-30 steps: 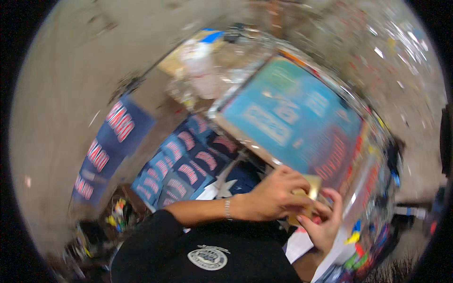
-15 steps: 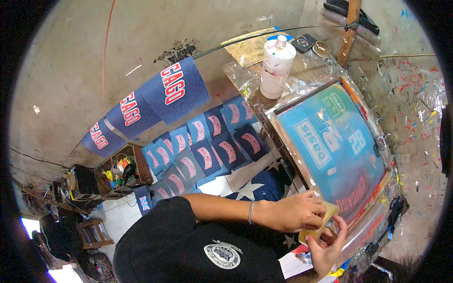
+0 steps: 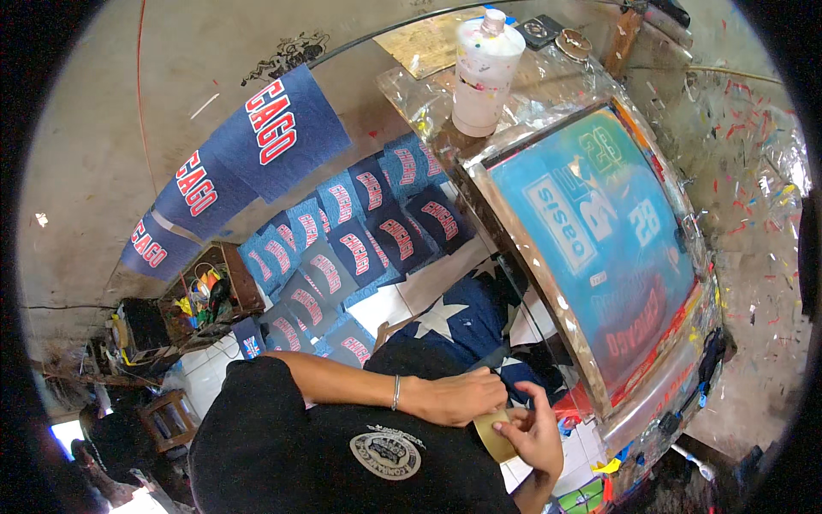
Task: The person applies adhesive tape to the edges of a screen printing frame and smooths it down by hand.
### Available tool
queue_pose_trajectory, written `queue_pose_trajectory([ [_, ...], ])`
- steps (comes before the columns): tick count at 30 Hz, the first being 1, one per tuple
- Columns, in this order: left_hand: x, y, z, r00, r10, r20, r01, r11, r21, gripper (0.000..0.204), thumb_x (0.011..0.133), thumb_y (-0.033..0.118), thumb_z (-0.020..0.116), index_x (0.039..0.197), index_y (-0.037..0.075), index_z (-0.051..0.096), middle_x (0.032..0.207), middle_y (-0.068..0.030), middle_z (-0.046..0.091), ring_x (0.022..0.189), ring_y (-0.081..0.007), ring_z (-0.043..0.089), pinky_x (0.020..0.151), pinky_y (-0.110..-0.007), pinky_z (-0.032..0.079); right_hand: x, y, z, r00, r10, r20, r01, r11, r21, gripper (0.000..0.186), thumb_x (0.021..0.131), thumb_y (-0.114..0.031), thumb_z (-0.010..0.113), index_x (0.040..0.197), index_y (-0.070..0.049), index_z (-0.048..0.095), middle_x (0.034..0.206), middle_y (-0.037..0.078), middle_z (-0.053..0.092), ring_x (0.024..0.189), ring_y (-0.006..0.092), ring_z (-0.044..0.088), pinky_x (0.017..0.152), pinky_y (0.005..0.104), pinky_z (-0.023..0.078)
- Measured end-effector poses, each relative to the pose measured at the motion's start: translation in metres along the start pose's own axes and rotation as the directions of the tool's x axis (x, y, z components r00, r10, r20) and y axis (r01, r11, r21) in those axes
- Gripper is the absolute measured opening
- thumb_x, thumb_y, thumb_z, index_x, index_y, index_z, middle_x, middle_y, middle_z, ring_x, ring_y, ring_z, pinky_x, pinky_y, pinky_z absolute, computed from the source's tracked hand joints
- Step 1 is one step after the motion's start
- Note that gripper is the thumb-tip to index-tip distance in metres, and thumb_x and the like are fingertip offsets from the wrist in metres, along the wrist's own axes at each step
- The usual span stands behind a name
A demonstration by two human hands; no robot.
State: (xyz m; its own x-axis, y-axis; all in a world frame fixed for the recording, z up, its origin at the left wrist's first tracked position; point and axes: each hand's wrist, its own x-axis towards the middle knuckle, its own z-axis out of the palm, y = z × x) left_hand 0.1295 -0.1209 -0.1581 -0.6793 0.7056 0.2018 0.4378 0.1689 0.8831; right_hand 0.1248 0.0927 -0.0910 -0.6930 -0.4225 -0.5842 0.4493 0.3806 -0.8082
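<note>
Close to my black shirt, both hands meet at what looks like a roll of yellowish tape [image 3: 494, 439]. My right hand [image 3: 539, 437] grips the roll with its thumb on the outer face, while its index finger sticks out to the side. My left hand [image 3: 462, 397], with a bracelet on the wrist, is curled over the roll's far end. Its fingertips are partly hidden, so I cannot tell whether they pinch a loose end. To the right of my hands a framed printing screen [image 3: 591, 223] with a blue-green mesh lies on the work table.
Beyond the screen stands a paint-spotted white bottle [image 3: 486, 77]. Several printed blue fabric panels [image 3: 360, 253] lie at the left, and more hanging panels [image 3: 274, 128] line the wall. Star-patterned cloth [image 3: 454, 317] lies just past my hands. A wooden crate [image 3: 244, 278] holds mixed items.
Both hands have moved with the roll away from the screen's near corner, left and closer to my body. The view has shifted slightly. The roll has turned in my grip.
</note>
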Motion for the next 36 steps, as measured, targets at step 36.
queue_pose_trajectory([
  [36,0.01,0.006,-0.018,0.954,-0.301,-0.004,0.301,0.954,-0.009,0.009,0.086,0.004,0.057,0.093,0.004,0.051,0.084,-0.0144,0.055,0.082,-0.0348,0.055,0.075,-0.042,0.041,0.032,0.021,-0.007,0.99,-0.131,-0.058,0.125,0.986,-0.109,0.042,0.083,-0.007,0.073,0.121,-0.003,0.055,0.083,0.014,0.073,0.071,0.0139,0.07,0.061,0.0274,0.053],
])
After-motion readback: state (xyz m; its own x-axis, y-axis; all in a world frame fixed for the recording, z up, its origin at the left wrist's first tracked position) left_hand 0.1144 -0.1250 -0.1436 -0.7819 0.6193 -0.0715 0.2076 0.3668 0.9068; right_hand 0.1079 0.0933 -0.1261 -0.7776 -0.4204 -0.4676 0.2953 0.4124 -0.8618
